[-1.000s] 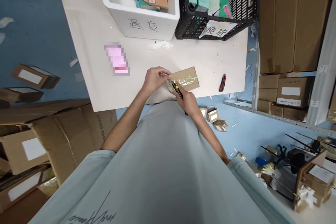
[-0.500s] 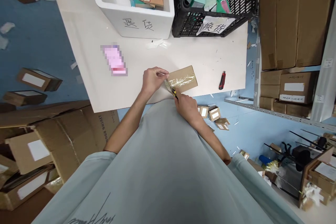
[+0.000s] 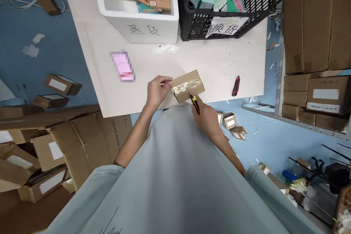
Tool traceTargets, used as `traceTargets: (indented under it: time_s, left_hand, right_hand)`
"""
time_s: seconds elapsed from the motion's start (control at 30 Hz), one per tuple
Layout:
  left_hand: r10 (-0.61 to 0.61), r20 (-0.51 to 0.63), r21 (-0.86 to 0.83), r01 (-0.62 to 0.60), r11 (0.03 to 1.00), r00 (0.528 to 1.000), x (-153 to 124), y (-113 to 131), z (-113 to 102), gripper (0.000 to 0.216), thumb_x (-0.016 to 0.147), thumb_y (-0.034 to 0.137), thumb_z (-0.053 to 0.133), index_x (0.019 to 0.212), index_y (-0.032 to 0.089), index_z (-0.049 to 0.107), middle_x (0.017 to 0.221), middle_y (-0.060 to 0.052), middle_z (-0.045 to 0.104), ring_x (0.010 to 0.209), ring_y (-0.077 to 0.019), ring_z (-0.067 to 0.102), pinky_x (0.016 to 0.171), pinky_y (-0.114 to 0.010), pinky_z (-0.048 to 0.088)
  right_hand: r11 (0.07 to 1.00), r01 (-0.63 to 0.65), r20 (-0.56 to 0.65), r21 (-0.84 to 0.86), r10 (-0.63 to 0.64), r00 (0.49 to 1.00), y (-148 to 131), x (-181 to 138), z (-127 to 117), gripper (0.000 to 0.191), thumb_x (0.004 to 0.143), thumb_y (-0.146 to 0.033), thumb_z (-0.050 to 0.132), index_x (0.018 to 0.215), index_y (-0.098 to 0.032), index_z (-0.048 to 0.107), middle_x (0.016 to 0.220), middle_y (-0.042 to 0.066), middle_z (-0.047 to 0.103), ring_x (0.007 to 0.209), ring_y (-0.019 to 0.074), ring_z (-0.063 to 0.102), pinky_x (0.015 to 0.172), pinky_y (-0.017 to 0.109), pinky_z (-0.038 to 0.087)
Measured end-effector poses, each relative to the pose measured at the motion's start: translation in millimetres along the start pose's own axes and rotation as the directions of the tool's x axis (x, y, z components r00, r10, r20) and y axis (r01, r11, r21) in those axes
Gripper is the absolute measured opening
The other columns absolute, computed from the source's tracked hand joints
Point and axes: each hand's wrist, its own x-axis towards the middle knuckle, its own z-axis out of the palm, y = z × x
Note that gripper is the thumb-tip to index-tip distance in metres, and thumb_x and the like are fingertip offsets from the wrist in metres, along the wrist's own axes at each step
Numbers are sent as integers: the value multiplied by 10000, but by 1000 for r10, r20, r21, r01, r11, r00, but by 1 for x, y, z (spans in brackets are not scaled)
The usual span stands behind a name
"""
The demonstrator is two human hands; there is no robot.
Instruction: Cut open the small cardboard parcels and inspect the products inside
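Note:
A small brown cardboard box (image 3: 189, 82) with shiny clear tape across it lies near the front edge of the white table (image 3: 153, 58). At its left end, my left hand (image 3: 157, 90) pinches the box's corner between thumb and fingers. My right hand (image 3: 206, 116) is wrapped round a yellow-and-black utility knife (image 3: 194, 104), whose tip points at the near side of the box. Whether the tip touches the cardboard I cannot tell. A second utility knife (image 3: 236, 86), red and black, lies on the table to the right.
At the back stand a white foam box (image 3: 153, 31) holding books and a black plastic crate (image 3: 197, 25) with green boxes. A blurred pink item (image 3: 122, 66) lies at the left. Large cartons (image 3: 82, 142) flank the table's left, and a shelf of boxes (image 3: 323, 95) its right.
My right hand has drawn the knife back to the right, from the box's left end to its near side. The left hand stays at the left end. The whole view has shifted slightly.

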Motion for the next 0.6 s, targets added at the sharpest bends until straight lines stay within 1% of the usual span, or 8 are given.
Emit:
traceTargets:
  time_s: [0.07, 0.1, 0.17, 0.23, 0.3, 0.4, 0.5, 0.6]
  left_hand:
    - [61, -25, 73, -59, 996, 998, -6, 13, 8, 235, 1028, 310, 704, 1199, 240, 849, 1303, -89, 799, 1249, -314, 738, 1154, -504, 612]
    - [100, -22, 108, -97, 989, 995, -9, 19, 14, 241, 1044, 329, 700, 1227, 261, 841, 1363, -86, 782, 1341, -334, 701, 1219, -534, 569]
    - [179, 33, 155, -182, 971, 983, -14, 30, 32, 243, 1069, 369, 700, 1267, 303, 824, 1474, -71, 741, 1523, -365, 592, 1329, -590, 459]
    - [242, 124, 164, -261, 951, 962, -17, 36, 53, 265, 1095, 407, 681, 1316, 328, 803, 1547, -59, 709, 1644, -374, 487, 1392, -631, 357]
    - [286, 195, 181, -321, 930, 938, -19, 35, 72, 318, 1122, 441, 643, 1390, 329, 773, 1596, -69, 688, 1697, -373, 430, 1426, -660, 276]
    - [318, 236, 261, -375, 890, 918, -21, 28, 91, 408, 1162, 467, 560, 1505, 310, 715, 1670, -108, 643, 1727, -368, 394, 1451, -675, 198]
    - [316, 246, 358, -389, 849, 916, -22, 22, 96, 468, 1193, 449, 472, 1604, 307, 644, 1722, -119, 600, 1747, -352, 361, 1458, -678, 175]
    - [316, 251, 416, -397, 818, 915, -23, 22, 97, 495, 1204, 406, 423, 1657, 305, 596, 1738, -118, 586, 1755, -339, 348, 1460, -677, 179]
  right_hand:
    - [998, -27, -97, 65, 33, 995, 20, 8, -5, 553, 1171, -394, 467, 1695, -239, 552, 1180, 137, 867, 1002, 358, 809, 864, 389, 583]
    - [995, -32, -136, 94, 44, 990, 30, 12, -7, 543, 1167, -392, 457, 1674, -235, 570, 1193, 137, 864, 1006, 360, 807, 864, 392, 582]
    - [990, -29, -185, 140, 55, 981, 47, 22, -10, 536, 1169, -399, 436, 1656, -229, 580, 1253, 143, 853, 1045, 366, 803, 881, 402, 586]
    - [987, -16, -206, 162, 50, 977, 60, 32, -13, 544, 1181, -422, 421, 1667, -225, 568, 1310, 152, 838, 1092, 367, 796, 908, 412, 592]
    - [987, 6, -211, 159, 28, 977, 67, 41, -15, 558, 1196, -443, 408, 1688, -223, 552, 1336, 160, 829, 1117, 363, 792, 935, 414, 595]
    - [992, 45, -182, 118, -22, 983, 70, 52, -17, 564, 1213, -446, 386, 1705, -218, 543, 1331, 157, 826, 1114, 349, 790, 955, 402, 591]
    - [997, 64, -143, 49, -56, 988, 66, 59, -17, 569, 1226, -437, 358, 1720, -214, 529, 1337, 152, 823, 1119, 333, 783, 955, 384, 587]
    - [998, 56, -92, -15, -57, 994, 61, 64, -18, 569, 1235, -421, 344, 1738, -212, 508, 1361, 156, 812, 1129, 323, 781, 950, 372, 582]
